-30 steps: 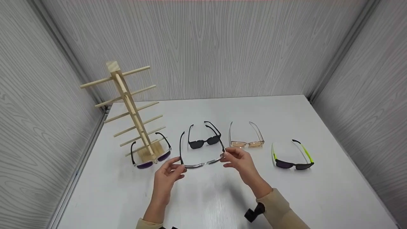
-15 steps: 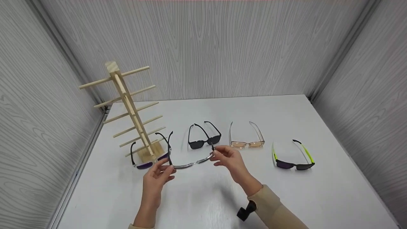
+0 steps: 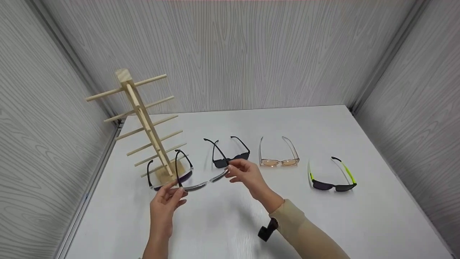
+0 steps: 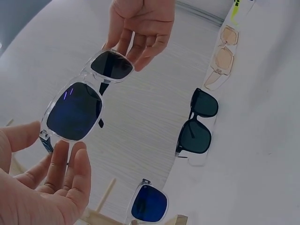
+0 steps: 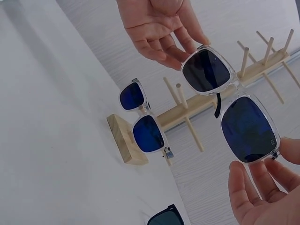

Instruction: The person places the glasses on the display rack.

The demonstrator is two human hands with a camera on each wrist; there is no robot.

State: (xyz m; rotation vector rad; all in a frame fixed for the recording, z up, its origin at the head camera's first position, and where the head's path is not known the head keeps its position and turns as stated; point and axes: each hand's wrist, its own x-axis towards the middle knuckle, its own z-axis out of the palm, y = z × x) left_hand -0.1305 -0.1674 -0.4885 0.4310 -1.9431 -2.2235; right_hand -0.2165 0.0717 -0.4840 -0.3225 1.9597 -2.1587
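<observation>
Both hands hold a pair of sunglasses [image 3: 196,187] with a clear frame, dark lenses and black temples, raised above the table with the temples spread. My left hand [image 3: 162,210] pinches the left hinge corner between thumb and fingers. At the opposite corner, my right hand [image 3: 249,178] grips the frame by the hinge. In the left wrist view the dark lens [image 4: 75,111] faces the camera. A wooden display stand [image 3: 146,120] with several pegs rises just beyond the left hand. Another clear-framed pair of sunglasses [image 5: 147,133] with blue lenses hangs at its lowest level, partly covered in the head view.
Behind the held pair lie black sunglasses [image 3: 241,156]. To their right are glasses with pale orange lenses [image 3: 278,163]. Farther right rest black sunglasses with yellow-green temples [image 3: 334,187]. Grey wood-grain panels [image 3: 230,54] enclose the white table [image 3: 323,223].
Both hands have carried the clear-framed sunglasses leftward, toward the wooden stand. The held pair now overlaps the pair on the stand in the head view. The other glasses on the table have stayed put.
</observation>
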